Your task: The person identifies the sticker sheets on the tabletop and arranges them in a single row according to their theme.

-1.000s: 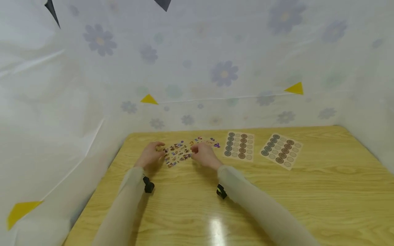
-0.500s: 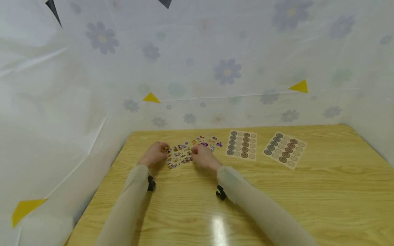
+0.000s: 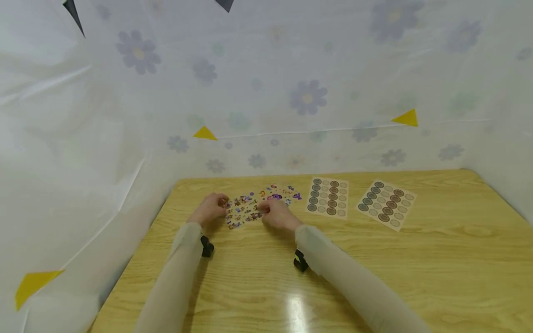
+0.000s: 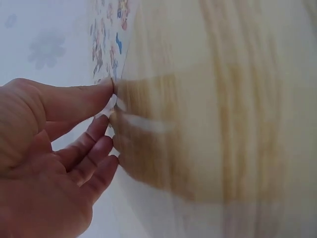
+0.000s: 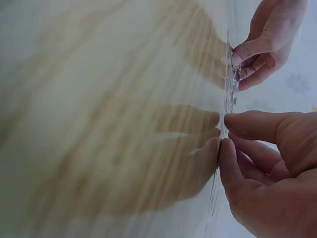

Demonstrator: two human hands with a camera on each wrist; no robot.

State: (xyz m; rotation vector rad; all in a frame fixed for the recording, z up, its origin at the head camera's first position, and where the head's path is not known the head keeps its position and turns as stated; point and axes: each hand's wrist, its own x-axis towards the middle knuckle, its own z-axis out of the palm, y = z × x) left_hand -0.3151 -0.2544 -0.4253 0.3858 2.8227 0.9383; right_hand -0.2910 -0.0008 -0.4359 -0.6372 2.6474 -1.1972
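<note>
A clear sheet of small colourful cartoon stickers (image 3: 241,212) lies on the table between my hands. My left hand (image 3: 210,208) pinches its left edge between thumb and fingers, and a bit of the sheet shows raised there in the right wrist view. The right hand (image 3: 278,213) touches the sheet's right side with its fingertips. In the right wrist view, a gap shows between the thumb and forefinger of that right hand (image 5: 270,168). Behind it lies another group of colourful stickers (image 3: 287,190), partly hidden by the hand.
Two pale sheets with rows of grey, brown and cream round shapes lie to the right, one straighter (image 3: 327,198) and one turned (image 3: 387,204). The wooden table (image 3: 250,286) meets a white flowered curtain (image 3: 258,111) at the back and left.
The head view has shifted slightly. My left fingers have drawn in to the sheet's left edge. The right thumb and fingers have parted a little since half a second ago.
</note>
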